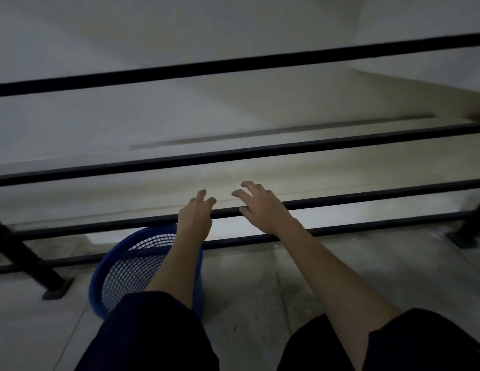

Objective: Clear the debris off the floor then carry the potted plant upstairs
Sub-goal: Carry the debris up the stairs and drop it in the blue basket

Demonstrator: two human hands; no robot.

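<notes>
Both my arms reach forward toward a black metal railing (340, 199). My left hand (196, 218) is open, its fingers spread just above a lower bar. My right hand (263, 207) is open too, fingers apart, hovering over the same bar; I cannot tell if it touches. Neither hand holds anything. A blue mesh plastic basket (126, 274) stands on the floor below my left forearm, partly hidden by it. No potted plant or debris is in view.
The railing's horizontal bars cross the whole view, with posts bolted to the floor at left (54, 287) and right (466, 236). Beyond it lies a stairwell with pale walls and steps (233, 170). Grey tiled floor (260, 303) is underfoot. The scene is dim.
</notes>
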